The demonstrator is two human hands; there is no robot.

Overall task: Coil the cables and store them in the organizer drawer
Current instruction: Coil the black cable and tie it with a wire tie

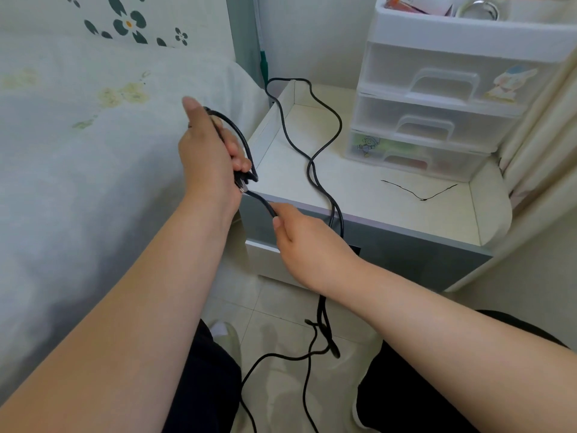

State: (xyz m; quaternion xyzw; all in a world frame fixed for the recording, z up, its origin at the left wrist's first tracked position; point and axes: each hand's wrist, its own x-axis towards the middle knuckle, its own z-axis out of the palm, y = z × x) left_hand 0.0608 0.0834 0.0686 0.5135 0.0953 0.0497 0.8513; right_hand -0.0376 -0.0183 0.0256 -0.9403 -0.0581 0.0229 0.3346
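No text, brand, number or sign can be read anywhere in this view. The clear plastic organizer [443, 98] on the desk [368, 195] carries two cartoon stickers, one on its top drawer [449, 78] and one on its bottom drawer [415, 156], but neither shows legible lettering. A red-and-white packet [418, 3] in the organizer's open top tray bears print too small and blurred to make out.
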